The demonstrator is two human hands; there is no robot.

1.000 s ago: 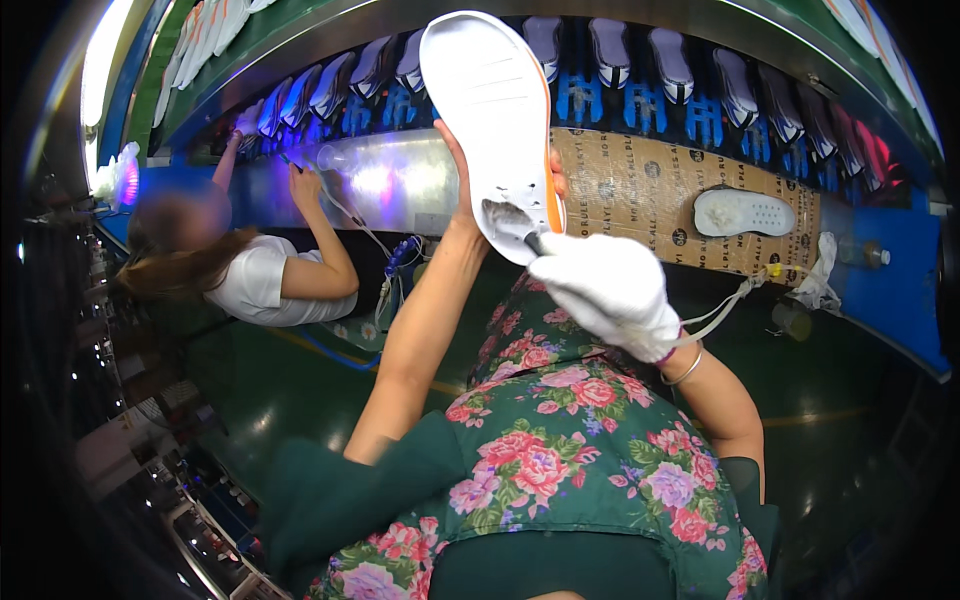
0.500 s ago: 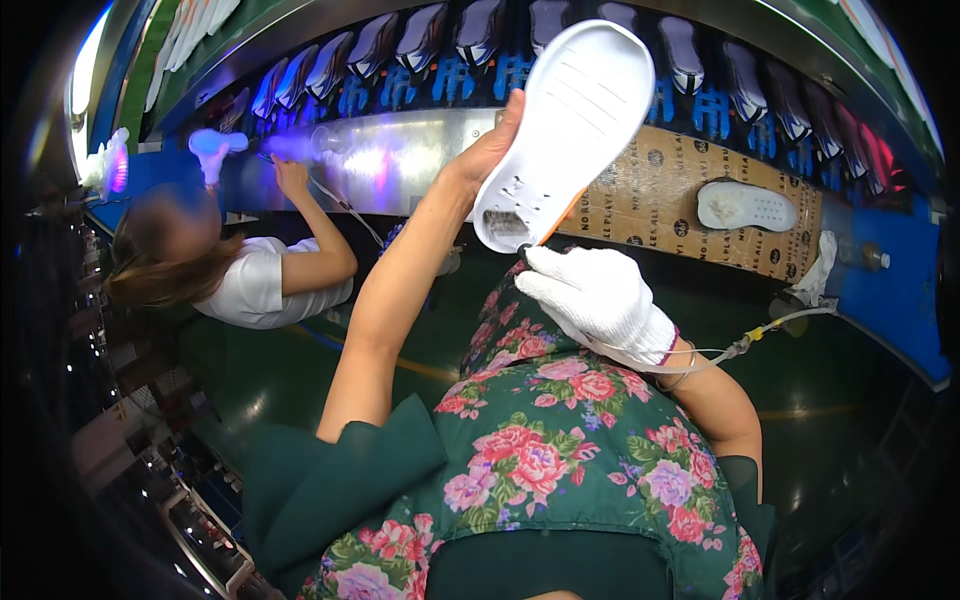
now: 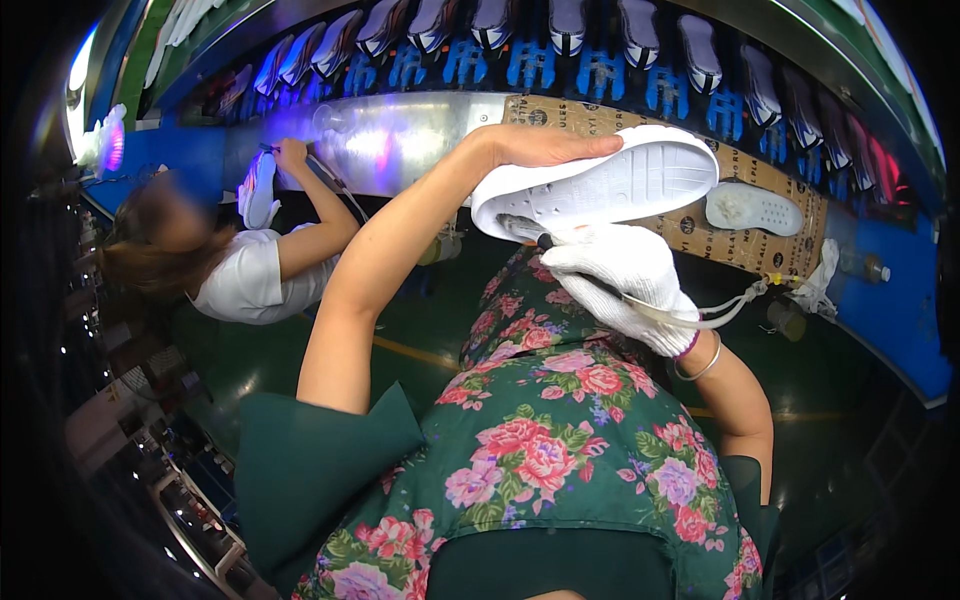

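My bare left hand [image 3: 555, 148] grips a white shoe sole [image 3: 665, 185] along its far edge. The sole is tilted, with its hollow inner side toward me and one end pointing right. In my right hand [image 3: 625, 275], which wears a white knitted glove, is a brush [image 3: 545, 241] with a dark collar and a pale tube [image 3: 700, 322] trailing from it. Its bristles reach into the sole's left end, where a greyish patch shows. The gloved fingers are closed around the brush, and its handle is mostly hidden.
Another white sole [image 3: 755, 208] lies on the cardboard-covered bench [image 3: 735, 245]. Behind runs a row of shoe uppers [image 3: 640, 35] over blue holders [image 3: 600, 75]. A co-worker [image 3: 260, 270] holds a sole at left. A white cloth [image 3: 822, 278] and a clear bottle [image 3: 865, 265] are at right.
The sole has swung from nearly upright to lying sideways, its far end now lower and to the right. My left hand has moved over its far edge. The co-worker's sole has turned and come lower.
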